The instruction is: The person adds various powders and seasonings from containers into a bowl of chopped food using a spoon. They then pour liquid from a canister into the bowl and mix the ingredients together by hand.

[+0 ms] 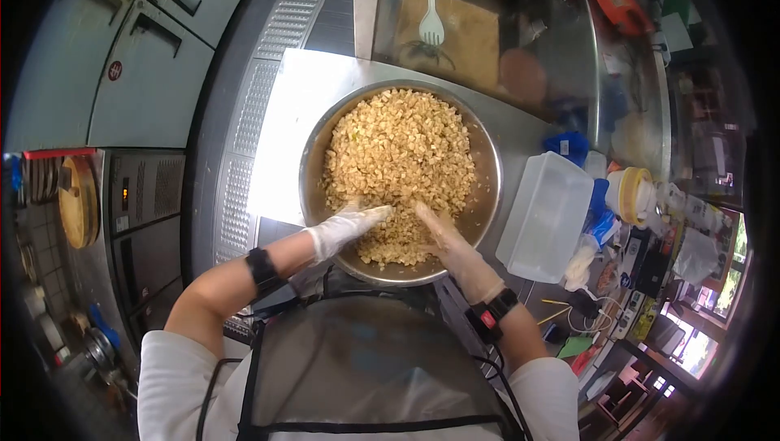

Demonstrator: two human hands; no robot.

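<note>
A wide steel bowl [492, 205] holds a large heap of small, pale-brown diced food [402, 144]. My left hand [351, 226], in a thin whitish glove, reaches in over the near left rim, its fingers stretched out against the pieces. Opposite it, my right hand [452, 248] wears a clear glove and comes over the near right rim with fingers extended, their tips at the heap. Between the two hands lies a smaller mound of the same pieces. Neither hand is closed round anything.
The bowl stands on a steel table [280, 128]. To its right is a translucent plastic tub [546, 218]. Beyond the table, a white slotted spatula [431, 23] lies on a brown board [471, 35]. A ridged drain grate [253, 108] runs along the floor at left, near steel cabinets [150, 75].
</note>
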